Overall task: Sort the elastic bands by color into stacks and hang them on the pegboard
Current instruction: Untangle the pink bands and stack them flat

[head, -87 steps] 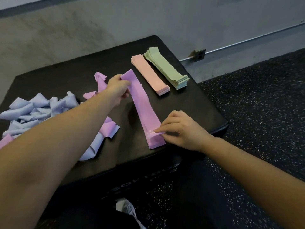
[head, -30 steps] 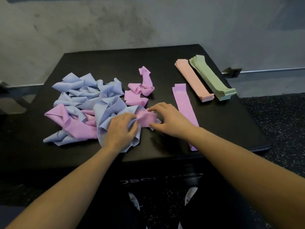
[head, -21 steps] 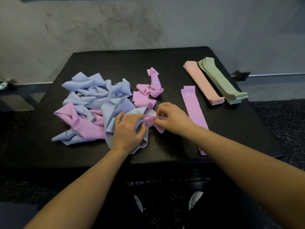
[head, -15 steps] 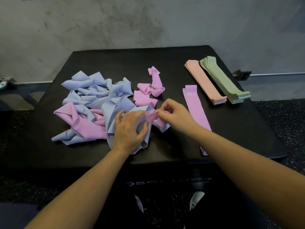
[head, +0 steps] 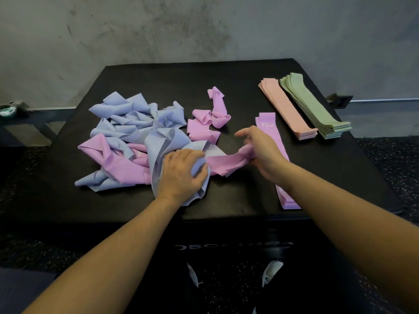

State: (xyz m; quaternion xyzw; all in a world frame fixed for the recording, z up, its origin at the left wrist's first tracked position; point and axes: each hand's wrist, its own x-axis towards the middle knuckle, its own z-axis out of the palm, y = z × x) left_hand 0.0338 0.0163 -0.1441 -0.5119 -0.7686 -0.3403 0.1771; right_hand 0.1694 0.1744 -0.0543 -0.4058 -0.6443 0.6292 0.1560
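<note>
The left hand [head: 181, 172] presses flat on crumpled blue bands [head: 136, 123] (soft, floppy) while the right hand [head: 260, 150] grips a limp purple band [head: 226, 163].

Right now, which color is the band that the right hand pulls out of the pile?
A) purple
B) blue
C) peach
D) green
A: the right hand grips a purple band that stretches out from under the left hand, which presses on the blue bands.
</note>
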